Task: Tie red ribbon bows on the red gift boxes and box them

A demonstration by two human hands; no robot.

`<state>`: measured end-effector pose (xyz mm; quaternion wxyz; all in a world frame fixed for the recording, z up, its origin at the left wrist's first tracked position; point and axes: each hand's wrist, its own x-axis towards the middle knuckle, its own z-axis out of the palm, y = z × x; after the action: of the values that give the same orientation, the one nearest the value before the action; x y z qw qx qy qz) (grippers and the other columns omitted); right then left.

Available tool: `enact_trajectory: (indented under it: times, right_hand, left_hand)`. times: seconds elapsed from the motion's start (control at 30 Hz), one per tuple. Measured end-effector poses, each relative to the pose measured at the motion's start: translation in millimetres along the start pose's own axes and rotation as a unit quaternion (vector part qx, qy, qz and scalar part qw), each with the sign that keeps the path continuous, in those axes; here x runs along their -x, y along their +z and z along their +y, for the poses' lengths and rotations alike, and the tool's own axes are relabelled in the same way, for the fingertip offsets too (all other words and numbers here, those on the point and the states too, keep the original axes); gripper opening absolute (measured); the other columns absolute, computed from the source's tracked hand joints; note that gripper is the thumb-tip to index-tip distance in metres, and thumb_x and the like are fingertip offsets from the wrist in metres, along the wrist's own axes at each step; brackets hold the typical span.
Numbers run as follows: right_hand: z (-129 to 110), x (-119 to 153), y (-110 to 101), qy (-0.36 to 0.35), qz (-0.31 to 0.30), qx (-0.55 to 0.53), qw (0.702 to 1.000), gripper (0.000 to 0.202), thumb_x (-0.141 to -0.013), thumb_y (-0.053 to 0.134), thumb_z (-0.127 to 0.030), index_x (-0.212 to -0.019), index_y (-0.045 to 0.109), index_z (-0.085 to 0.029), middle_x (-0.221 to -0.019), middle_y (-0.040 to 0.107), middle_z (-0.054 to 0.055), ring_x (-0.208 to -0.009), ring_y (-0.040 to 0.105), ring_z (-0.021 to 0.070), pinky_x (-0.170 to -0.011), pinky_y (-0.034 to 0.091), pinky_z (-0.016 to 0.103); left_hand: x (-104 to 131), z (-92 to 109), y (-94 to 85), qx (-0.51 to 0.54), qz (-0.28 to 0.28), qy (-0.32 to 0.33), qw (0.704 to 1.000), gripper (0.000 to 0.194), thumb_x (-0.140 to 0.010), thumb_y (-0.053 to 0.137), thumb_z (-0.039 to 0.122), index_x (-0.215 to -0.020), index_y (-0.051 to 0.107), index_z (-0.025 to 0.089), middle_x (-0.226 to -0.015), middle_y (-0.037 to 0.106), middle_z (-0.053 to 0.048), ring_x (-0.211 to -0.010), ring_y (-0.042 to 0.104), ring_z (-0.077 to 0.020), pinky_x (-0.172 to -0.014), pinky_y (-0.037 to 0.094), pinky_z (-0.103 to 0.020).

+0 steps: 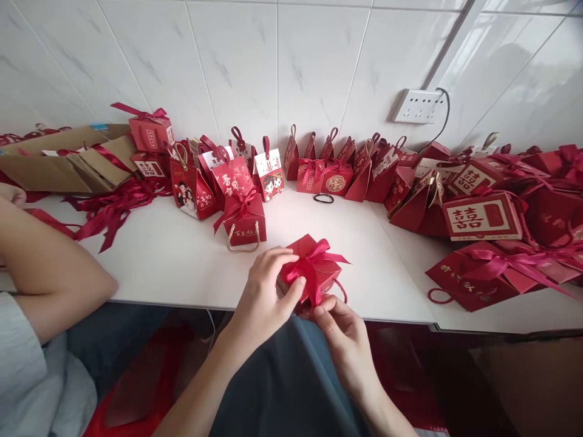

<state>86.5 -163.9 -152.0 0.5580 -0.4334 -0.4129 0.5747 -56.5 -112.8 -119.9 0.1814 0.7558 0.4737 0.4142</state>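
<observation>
A small red gift box [330,276] with a red cord handle sits at the front edge of the white table. On its top is a pink-red ribbon [314,258] tied in a bow. My left hand [268,282] holds the ribbon's left loop between thumb and fingers, over the box's left side. Below the bow, my right hand [341,321] pinches a ribbon tail that hangs down the box's near side. The box's lower near corner is partly hidden by my fingers.
Another bowed box [246,221] stands behind, left of centre. Red gift boxes line the wall; more pile up at right [483,215]. Loose ribbons [113,206] and a cardboard box [45,173] lie left. A person's arm [59,267] rests at left. A black loop [323,198] lies mid-table.
</observation>
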Motion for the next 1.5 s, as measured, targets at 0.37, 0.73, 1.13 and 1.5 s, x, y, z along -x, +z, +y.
enact_trajectory:
  times: [0.37,0.73,1.13,1.5]
  right_hand:
    - [0,2,6,0.016,-0.013,0.028,0.999,0.03,-0.081,0.062,-0.046,-0.069,0.055,-0.019,-0.068,0.061,0.002,-0.069,0.053,0.016,-0.069,0.043,0.028]
    - [-8,-6,-1,-0.009,-0.044,0.194,0.98,0.037,-0.089,0.047,-0.051,-0.068,0.048,-0.02,-0.061,0.046,-0.002,-0.058,0.04,0.012,-0.051,0.032,0.024]
    - [-4,-5,-2,0.021,-0.111,0.144,0.983,0.036,-0.09,0.048,-0.047,-0.068,0.044,-0.02,-0.056,0.047,-0.003,-0.054,0.041,0.0107,-0.05,0.032,0.023]
    - [-6,-3,3,-0.003,-0.141,0.143,0.98,0.032,-0.093,0.046,-0.042,-0.069,0.042,-0.02,-0.057,0.048,-0.004,-0.054,0.041,0.0102,-0.052,0.033,0.023]
  left_hand:
    - [-28,6,-5.2,0.021,-0.049,-0.052,0.997,0.018,-0.089,0.044,0.024,-0.089,0.061,0.021,-0.103,0.064,-0.004,-0.102,0.059,-0.0206,-0.092,0.045,-0.035]
    - [-37,0,-0.7,0.037,-0.092,-0.069,0.993,0.005,-0.081,0.055,0.024,-0.08,0.059,0.022,-0.1,0.058,-0.002,-0.103,0.057,-0.0196,-0.093,0.045,-0.033]
    - [-36,-7,5.4,0.105,-0.093,-0.099,0.985,0.004,-0.079,0.058,0.025,-0.077,0.06,0.021,-0.1,0.052,-0.003,-0.107,0.055,-0.0193,-0.096,0.045,-0.032]
    - [-39,-7,6.5,0.104,-0.096,-0.111,0.984,0.004,-0.075,0.06,0.023,-0.072,0.063,0.021,-0.099,0.053,-0.003,-0.101,0.057,-0.0196,-0.09,0.049,-0.031]
